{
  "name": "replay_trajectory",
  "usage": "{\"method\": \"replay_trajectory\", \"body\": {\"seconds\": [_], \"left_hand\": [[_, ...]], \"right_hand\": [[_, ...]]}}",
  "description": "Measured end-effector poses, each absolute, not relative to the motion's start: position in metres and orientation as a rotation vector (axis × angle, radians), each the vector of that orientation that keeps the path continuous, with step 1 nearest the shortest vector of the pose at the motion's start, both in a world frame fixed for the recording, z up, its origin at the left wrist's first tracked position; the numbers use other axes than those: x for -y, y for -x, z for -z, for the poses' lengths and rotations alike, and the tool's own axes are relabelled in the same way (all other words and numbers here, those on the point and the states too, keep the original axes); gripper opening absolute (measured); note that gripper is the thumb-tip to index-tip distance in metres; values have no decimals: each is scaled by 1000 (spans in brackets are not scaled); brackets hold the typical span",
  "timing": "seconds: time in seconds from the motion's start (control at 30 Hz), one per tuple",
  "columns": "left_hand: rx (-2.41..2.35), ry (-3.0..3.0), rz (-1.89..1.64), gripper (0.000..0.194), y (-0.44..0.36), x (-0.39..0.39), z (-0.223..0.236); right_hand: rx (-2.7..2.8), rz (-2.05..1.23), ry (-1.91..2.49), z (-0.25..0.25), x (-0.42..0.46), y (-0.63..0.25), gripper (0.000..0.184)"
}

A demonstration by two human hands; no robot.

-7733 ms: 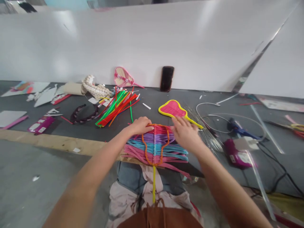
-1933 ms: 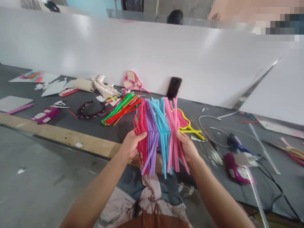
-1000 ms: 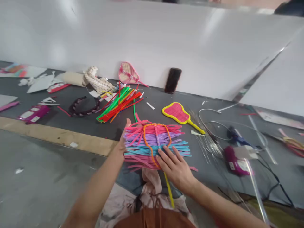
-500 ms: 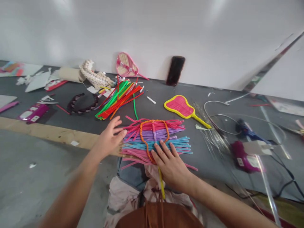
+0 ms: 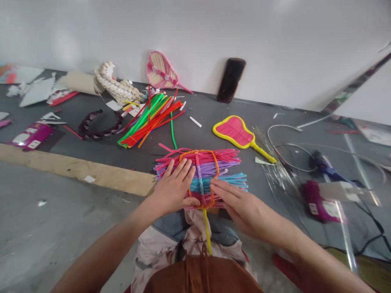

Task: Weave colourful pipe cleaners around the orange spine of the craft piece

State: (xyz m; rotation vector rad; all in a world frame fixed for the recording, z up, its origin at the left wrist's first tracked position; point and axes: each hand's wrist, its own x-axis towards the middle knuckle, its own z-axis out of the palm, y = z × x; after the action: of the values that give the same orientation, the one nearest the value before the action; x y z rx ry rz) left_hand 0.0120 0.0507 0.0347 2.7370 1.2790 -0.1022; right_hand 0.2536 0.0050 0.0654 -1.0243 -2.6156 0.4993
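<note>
Rows of pipe cleaners in pink, purple and blue (image 5: 233, 179) lie crosswise at the table's near edge. Woven among them is an orange pipe-cleaner frame (image 5: 217, 165) with a wrapped centre rib (image 5: 200, 175) and a yellow handle (image 5: 207, 234) hanging over the edge toward my lap. My left hand (image 5: 174, 183) rests flat on the left half of the rows, fingers spread and pointing away from me. On the right side, my right hand (image 5: 241, 201) touches the blue and lower pink rows, its fingers stretched out side by side. Neither hand grips anything.
Beyond lie a finished pink fan with yellow rim (image 5: 233, 132), a loose pipe-cleaner bundle (image 5: 152, 122) and a braided dark band (image 5: 100, 124). A phone (image 5: 231, 79) and a pink leaf-shaped fan (image 5: 161, 71) lean on the wall. At right are wires (image 5: 275, 179) and a glue gun (image 5: 325, 162).
My left hand has moved right and down onto the rows. My right hand has shifted right, uncovering the lower part of the orange frame. The view has tilted slightly.
</note>
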Motion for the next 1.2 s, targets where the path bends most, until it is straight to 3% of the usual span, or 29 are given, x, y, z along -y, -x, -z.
{"method": "replay_trajectory", "body": {"seconds": [0.13, 0.3, 0.37, 0.63, 0.9, 0.97, 1.1, 1.2], "left_hand": [[-1294, -2757, 55, 91, -12, -46, -29], [-1308, -2760, -9, 89, -12, -44, -22], [-1305, -2754, 2, 88, -11, -44, -22], [-1297, -2743, -96, 80, -38, -55, -57], [-1313, -2643, -79, 100, -61, -77, -19], [-1329, -2649, -98, 98, -60, -75, -16], [-1327, -2668, -77, 99, -60, -70, -18], [-1327, -2679, -97, 102, -60, -68, -18]], "right_hand": [[2557, -303, 1067, -53, -28, -236, 46], [2626, -77, 1476, -26, -46, -232, 94], [2637, -64, 1532, -18, -46, -236, 100], [2636, -34, 1546, -10, -43, -238, 93], [2652, -245, 1502, -18, -47, -246, 98], [2689, -367, 1366, -31, -52, -257, 91], [2564, -521, 1154, -71, -80, -276, 36], [2452, -367, 1076, -93, -122, -260, 30]]}}
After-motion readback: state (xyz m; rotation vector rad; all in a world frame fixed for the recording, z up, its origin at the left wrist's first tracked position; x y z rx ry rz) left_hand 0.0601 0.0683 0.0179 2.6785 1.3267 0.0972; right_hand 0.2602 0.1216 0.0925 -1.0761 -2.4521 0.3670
